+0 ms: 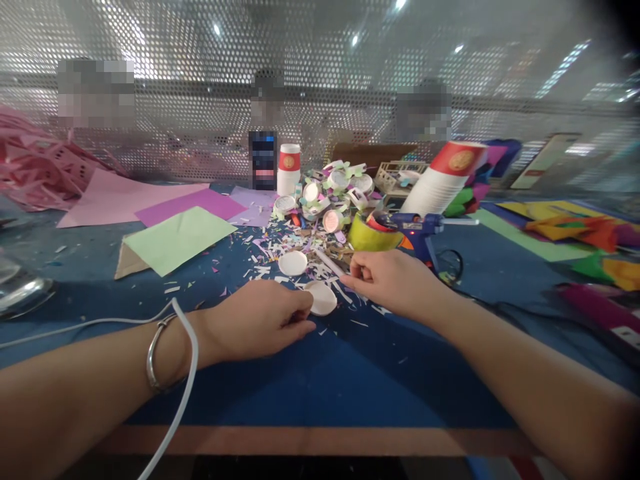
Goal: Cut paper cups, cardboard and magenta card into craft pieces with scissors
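A perforated metal screen spans the room's far side, behind a blue worktop strewn mid-scene with paper scraps. Coloured sheets lie left; a tilted stack of red-and-white cups stands far right. The left hand touches the left edge of a flat, round white disc near the middle; whether its fingers clamp it I cannot tell. The right hand's fingers are together on a slim pale stick, just beyond the disc.
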### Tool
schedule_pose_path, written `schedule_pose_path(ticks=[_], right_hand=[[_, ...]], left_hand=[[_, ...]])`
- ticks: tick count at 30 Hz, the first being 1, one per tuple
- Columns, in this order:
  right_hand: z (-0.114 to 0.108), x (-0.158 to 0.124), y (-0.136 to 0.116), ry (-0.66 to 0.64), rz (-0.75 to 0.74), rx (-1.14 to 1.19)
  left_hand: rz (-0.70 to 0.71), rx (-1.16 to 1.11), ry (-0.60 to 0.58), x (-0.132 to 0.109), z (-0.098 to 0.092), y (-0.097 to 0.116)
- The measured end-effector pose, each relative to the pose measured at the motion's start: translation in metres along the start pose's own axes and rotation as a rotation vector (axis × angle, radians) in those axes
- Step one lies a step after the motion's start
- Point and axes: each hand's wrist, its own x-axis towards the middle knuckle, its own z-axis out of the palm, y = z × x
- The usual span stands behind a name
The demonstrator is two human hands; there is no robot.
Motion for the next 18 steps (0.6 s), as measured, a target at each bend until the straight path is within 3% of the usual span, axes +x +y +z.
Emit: schedule_pose_path(ticks=[11, 18], right_hand=[[-0.0029, -0.0015, -0.0019, 0.060, -0.008, 0.091], [-0.0003, -0.0006, -0.0014, 0.045, -0.049, 0.179]], left_hand=[[0.225, 0.027, 0.104, -0.0033, 0.0057, 0.0034], [0.276, 0.092, 0.061, -0.0030, 0.0077, 0.0073]])
